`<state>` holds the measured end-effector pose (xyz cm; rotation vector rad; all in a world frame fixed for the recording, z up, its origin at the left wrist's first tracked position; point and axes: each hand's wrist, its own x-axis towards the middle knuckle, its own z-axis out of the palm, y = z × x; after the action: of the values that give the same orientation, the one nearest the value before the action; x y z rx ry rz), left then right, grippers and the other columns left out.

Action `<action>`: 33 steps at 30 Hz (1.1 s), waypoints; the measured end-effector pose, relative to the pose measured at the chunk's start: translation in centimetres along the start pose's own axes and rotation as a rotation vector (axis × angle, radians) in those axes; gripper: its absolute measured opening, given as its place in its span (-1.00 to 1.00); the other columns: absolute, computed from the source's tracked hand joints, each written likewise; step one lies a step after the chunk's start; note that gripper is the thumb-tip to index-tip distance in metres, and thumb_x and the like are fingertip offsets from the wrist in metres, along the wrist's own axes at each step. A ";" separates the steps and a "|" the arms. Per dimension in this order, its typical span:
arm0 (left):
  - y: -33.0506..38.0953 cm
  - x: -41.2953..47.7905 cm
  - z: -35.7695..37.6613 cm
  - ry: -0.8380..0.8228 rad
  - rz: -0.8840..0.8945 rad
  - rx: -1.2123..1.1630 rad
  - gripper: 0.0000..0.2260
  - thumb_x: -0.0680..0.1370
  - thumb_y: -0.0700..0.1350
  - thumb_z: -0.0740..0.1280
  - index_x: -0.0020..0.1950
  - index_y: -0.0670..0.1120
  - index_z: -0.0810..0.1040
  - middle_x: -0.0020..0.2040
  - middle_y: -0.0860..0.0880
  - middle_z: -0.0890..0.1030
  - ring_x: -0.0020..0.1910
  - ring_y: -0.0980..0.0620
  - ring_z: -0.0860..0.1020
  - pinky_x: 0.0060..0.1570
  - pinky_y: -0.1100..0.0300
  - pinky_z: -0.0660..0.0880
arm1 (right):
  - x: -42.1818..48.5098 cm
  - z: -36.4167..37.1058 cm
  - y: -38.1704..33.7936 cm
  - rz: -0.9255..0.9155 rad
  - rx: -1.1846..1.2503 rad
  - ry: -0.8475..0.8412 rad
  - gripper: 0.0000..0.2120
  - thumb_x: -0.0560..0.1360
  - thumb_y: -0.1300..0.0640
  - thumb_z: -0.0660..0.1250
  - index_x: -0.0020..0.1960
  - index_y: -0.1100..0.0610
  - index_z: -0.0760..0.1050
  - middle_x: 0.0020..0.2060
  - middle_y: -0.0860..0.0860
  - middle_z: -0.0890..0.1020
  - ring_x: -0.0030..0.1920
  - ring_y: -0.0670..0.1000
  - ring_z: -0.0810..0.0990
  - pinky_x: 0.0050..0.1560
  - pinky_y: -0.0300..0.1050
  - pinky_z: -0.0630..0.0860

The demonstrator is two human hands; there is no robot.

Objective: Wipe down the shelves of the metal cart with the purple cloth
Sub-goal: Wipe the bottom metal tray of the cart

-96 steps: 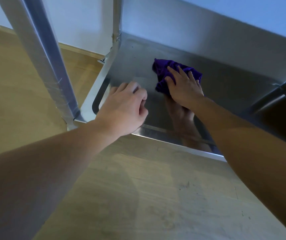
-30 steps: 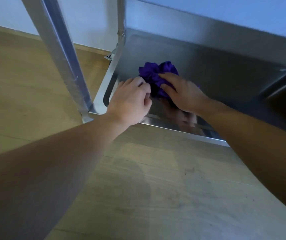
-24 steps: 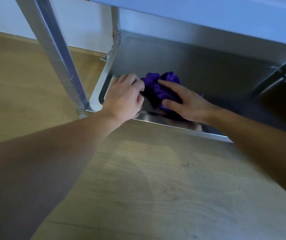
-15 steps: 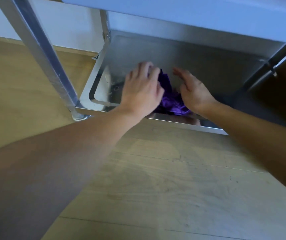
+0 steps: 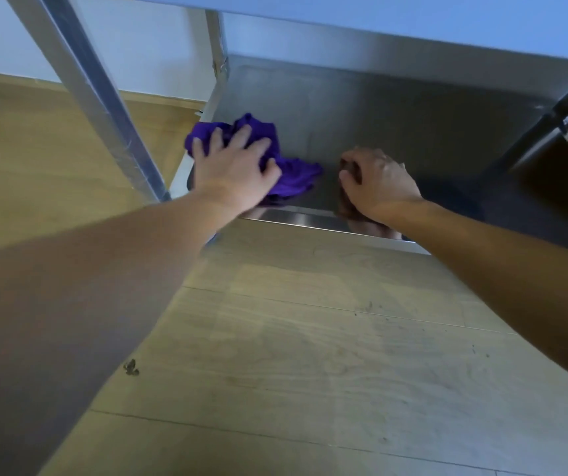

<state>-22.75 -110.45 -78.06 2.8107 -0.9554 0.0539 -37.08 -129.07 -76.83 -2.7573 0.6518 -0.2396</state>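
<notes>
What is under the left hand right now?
The purple cloth, bunched, lies under the left hand on the bottom shelf. The shelf surface beneath the cloth is covered.

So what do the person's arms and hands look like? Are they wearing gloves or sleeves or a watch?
No gloves, sleeves or watch. Both arms are bare from the picture's edge down to the fingers. The left hand and the right hand are bare too, with no rings, bracelets or marks that show. The nails look short and plain.
</notes>
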 end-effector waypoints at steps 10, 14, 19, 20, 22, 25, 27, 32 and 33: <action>5.5 -2.3 0.6 -0.022 0.027 -0.068 -0.52 0.53 0.19 0.01 0.44 0.16 0.31 0.56 -0.02 0.15 0.50 -0.25 0.11 0.36 -0.42 0.03 | -0.3 -0.9 0.9 -0.016 0.044 0.024 -0.71 0.61 0.10 0.11 0.23 -0.05 0.52 0.24 0.01 0.58 0.25 0.12 0.51 0.24 0.08 0.46; 10.4 -4.2 1.3 -0.053 0.300 -0.088 -0.55 0.55 0.19 0.04 0.43 0.19 0.33 0.56 0.03 0.15 0.52 -0.17 0.11 0.40 -0.36 0.06 | 0.3 -2.1 1.1 0.035 -0.003 -0.039 -0.72 0.59 0.11 0.11 0.10 -0.05 0.58 0.04 0.09 0.66 0.02 0.19 0.61 0.02 0.01 0.54; 6.5 -3.2 1.0 -0.038 0.339 -0.087 -0.52 0.52 0.24 -0.02 0.43 0.26 0.29 0.55 0.12 0.16 0.52 -0.09 0.14 0.42 -0.27 0.13 | 0.6 -2.4 0.8 0.069 -0.001 -0.055 -0.64 0.55 0.19 0.12 0.14 -0.11 0.59 0.09 0.08 0.66 0.08 0.19 0.60 0.05 -0.03 0.52; 5.1 -3.0 1.0 -0.017 0.295 -0.083 -0.51 0.51 0.24 -0.03 0.43 0.26 0.29 0.55 0.12 0.17 0.51 -0.10 0.15 0.41 -0.26 0.16 | 0.5 -2.3 0.7 0.074 0.010 -0.053 -0.62 0.54 0.20 0.12 0.15 -0.13 0.58 0.11 0.07 0.66 0.10 0.19 0.60 0.06 -0.04 0.52; 2.1 -2.6 0.8 0.044 0.176 -0.088 -0.52 0.51 0.22 -0.02 0.42 0.24 0.32 0.54 0.10 0.21 0.49 -0.14 0.18 0.39 -0.26 0.20 | 0.3 -2.3 0.7 0.079 0.008 -0.056 -0.59 0.52 0.22 0.12 0.16 -0.17 0.56 0.11 0.04 0.66 0.10 0.18 0.60 0.06 -0.04 0.52; -1.9 -2.2 0.5 0.099 0.082 -0.042 -0.54 0.52 0.21 -0.02 0.40 0.20 0.34 0.51 0.07 0.27 0.47 -0.17 0.23 0.38 -0.27 0.21 | 0.4 -2.1 0.9 0.072 -0.009 -0.064 -0.58 0.53 0.20 0.11 0.21 -0.22 0.52 0.10 0.03 0.65 0.10 0.17 0.59 0.07 -0.03 0.54; -2.4 -2.1 0.4 0.090 0.072 -0.005 -0.54 0.53 0.21 -0.03 0.39 0.19 0.34 0.51 0.05 0.28 0.47 -0.18 0.23 0.38 -0.28 0.16 | 0.4 -2.0 1.1 0.066 -0.010 -0.071 -0.58 0.55 0.17 0.09 0.23 -0.23 0.49 0.09 0.03 0.65 0.10 0.16 0.59 0.09 -0.02 0.55; 2.1 -1.8 0.3 -0.006 -0.016 -0.044 -0.54 0.56 0.14 -0.03 0.41 0.05 0.31 0.54 -0.08 0.18 0.51 -0.25 0.11 0.39 -0.38 0.00 | 1.0 -2.4 1.8 0.034 0.038 -0.107 -0.57 0.52 0.27 0.10 0.16 -0.11 0.58 0.16 0.06 0.64 0.10 0.14 0.60 0.12 -0.11 0.53; 3.5 -2.0 0.2 -0.021 -0.006 -0.048 -0.53 0.56 0.13 -0.04 0.42 0.03 0.31 0.55 -0.10 0.17 0.51 -0.25 0.10 0.39 -0.38 0.01 | 1.2 -2.6 2.0 0.026 0.081 -0.102 -0.56 0.53 0.27 0.09 0.21 -0.09 0.56 0.20 0.07 0.62 0.11 0.12 0.60 0.10 -0.22 0.49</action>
<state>-26.43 -112.02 -77.90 2.7753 -0.9404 0.0006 -37.45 -131.94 -74.90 -2.6623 0.6371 -0.1166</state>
